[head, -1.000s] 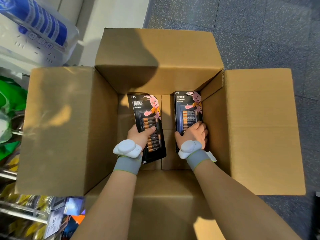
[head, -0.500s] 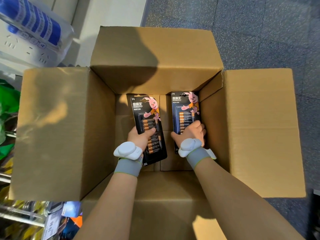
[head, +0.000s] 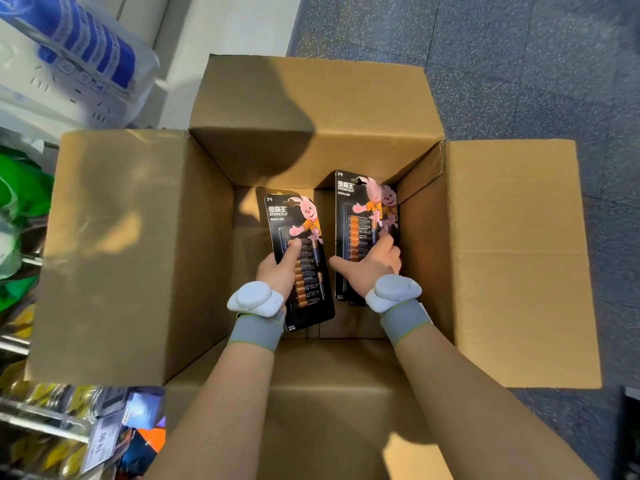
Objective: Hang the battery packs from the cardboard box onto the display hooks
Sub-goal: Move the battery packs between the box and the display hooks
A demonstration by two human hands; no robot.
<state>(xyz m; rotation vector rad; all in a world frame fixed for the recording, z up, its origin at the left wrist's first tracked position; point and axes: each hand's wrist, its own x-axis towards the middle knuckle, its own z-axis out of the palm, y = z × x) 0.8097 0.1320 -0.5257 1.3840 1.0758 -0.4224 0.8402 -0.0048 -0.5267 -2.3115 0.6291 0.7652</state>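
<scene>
An open cardboard box [head: 512,258] stands on the floor below me with all flaps spread out. Both my arms reach down into it. My left hand [head: 277,271] grips a black battery pack [head: 294,220] with a pink rabbit on the card, thumb laid across the batteries. My right hand [head: 372,261] holds a second black battery pack [head: 356,206] near the box's right inner wall, fingers curled over its right edge and thumb stretched out to the left. At least one more card edge shows under the right pack. The display hooks cannot be made out.
A shelf unit runs along the left with power strips in blue-and-white packaging [head: 79,64], green packets [head: 17,202] and a price tag [head: 100,441] on a lower rail. Grey speckled floor [head: 519,64] lies beyond and to the right of the box.
Both packs have risen from the box bottom toward me. The right pack has lifted higher and its hand has shifted its grip, thumb now spread out to the left.
</scene>
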